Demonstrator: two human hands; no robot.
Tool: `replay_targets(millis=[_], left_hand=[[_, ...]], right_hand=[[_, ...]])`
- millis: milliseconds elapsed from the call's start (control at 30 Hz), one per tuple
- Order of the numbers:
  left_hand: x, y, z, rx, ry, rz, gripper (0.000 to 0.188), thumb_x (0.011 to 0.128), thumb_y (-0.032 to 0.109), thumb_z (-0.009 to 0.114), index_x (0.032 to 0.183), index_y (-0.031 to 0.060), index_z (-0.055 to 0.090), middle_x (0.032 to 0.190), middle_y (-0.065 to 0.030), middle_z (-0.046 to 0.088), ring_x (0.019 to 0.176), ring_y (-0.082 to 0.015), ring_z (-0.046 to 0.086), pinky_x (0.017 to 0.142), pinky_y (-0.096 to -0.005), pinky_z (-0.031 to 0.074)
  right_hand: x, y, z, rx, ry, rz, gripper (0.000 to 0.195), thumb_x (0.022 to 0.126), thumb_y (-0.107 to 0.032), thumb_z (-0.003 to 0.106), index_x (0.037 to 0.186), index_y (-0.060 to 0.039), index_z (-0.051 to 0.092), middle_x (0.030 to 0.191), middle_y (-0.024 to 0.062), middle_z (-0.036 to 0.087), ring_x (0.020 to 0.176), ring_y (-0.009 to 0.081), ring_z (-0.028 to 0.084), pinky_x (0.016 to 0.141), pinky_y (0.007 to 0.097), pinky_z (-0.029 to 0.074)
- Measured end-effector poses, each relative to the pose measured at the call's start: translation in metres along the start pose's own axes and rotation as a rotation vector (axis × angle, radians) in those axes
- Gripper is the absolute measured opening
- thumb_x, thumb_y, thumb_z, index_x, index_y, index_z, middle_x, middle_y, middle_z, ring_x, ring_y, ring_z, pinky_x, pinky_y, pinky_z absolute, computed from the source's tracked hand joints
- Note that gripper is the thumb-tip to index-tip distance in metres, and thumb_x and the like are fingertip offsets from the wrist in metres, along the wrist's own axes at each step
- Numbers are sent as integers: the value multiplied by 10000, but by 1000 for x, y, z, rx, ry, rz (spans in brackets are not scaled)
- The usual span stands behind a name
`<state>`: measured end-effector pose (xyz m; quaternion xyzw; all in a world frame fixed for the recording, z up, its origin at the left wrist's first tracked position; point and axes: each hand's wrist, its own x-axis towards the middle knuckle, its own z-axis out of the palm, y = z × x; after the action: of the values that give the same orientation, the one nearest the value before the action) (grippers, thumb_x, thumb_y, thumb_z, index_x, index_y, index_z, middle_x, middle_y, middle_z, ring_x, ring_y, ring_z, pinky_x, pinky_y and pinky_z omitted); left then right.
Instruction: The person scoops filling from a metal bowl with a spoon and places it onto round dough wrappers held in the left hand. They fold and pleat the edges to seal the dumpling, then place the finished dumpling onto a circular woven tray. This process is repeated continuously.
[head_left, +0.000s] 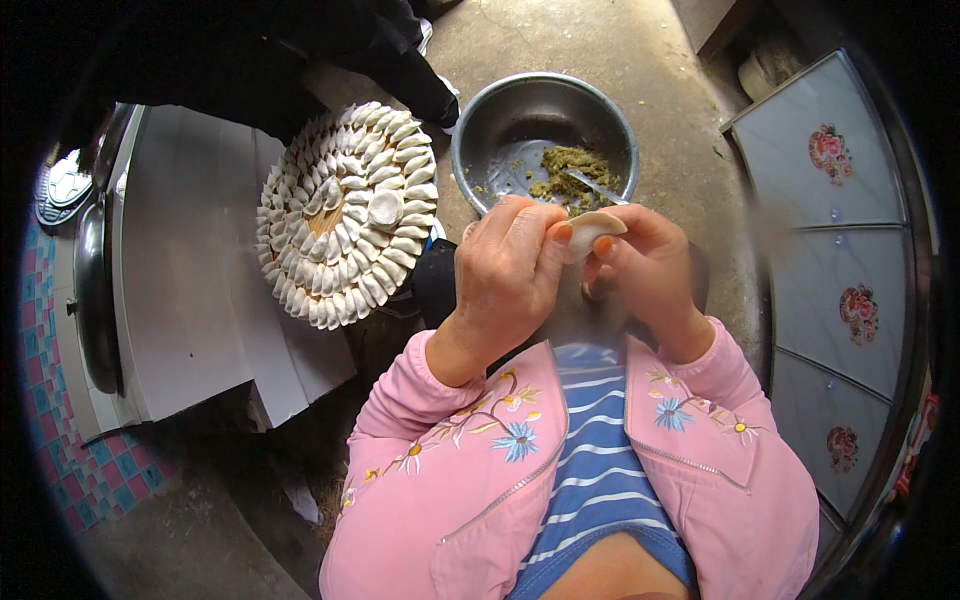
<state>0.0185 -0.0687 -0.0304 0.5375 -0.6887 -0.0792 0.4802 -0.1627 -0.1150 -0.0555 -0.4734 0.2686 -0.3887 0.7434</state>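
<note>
Between my two hands is a folded dumpling (589, 231) of pale dough, its curved edge turned up. My left hand (508, 266) pinches one end of it with thumb and fingers. The other end is held by my right hand (643, 259). Just beyond them stands a grey metal basin (491, 112) with green filling (574, 169) and the metal handle of a utensil (596, 186) in it. To the left, a round tray holds rings of shaped dumplings (394, 259), and a small stack of flat dough wrappers (385, 207) lies on top of them.
A white cabinet or counter (187, 262) with a metal lid or pan (97, 300) stands at the left. A person's dark-clothed leg (405, 75) is near the tray's far side. Flower-printed cabinet fronts (832, 292) line the right. Concrete floor (675, 135) lies around the basin.
</note>
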Motion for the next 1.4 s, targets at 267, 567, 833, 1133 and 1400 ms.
replay_targets(millis=[267,567,833,1133,1400], left_hand=[[-5,15,3,-170,-21,-229,63,931,54,610,907,-2,593,788,-170,603,670,-355,615,597,-425,477],[-9,19,6,-88,-44,-216,70,955,52,570,933,-14,578,802,-206,609,694,-402,623,604,-444,498],[-3,16,7,0,21,-128,42,915,39,606,899,6,587,793,-173,598,677,-359,624,582,-432,487],[8,8,5,54,110,113,71,884,27,682,928,-9,639,814,-151,618,667,-310,628,572,-373,493],[3,1,0,55,24,70,93,845,25,719,918,0,665,830,-130,630,698,-279,636,589,-357,502]], right_hand=[[-1,6,3,-28,66,-199,233,941,-56,679,1150,37,638,1012,103,702,814,138,676,724,259,567],[-3,5,6,-8,83,-249,234,938,-35,676,1155,40,630,1037,107,694,832,138,673,731,267,572],[-1,3,0,-49,20,-230,238,941,-51,679,1158,35,631,1022,103,696,847,132,670,747,261,569],[3,-6,-5,5,-106,-50,244,947,-101,682,1136,44,630,995,100,697,897,146,679,774,267,573],[12,-9,-4,32,-183,141,230,961,-117,660,1123,44,632,946,105,687,825,167,684,723,278,576]])
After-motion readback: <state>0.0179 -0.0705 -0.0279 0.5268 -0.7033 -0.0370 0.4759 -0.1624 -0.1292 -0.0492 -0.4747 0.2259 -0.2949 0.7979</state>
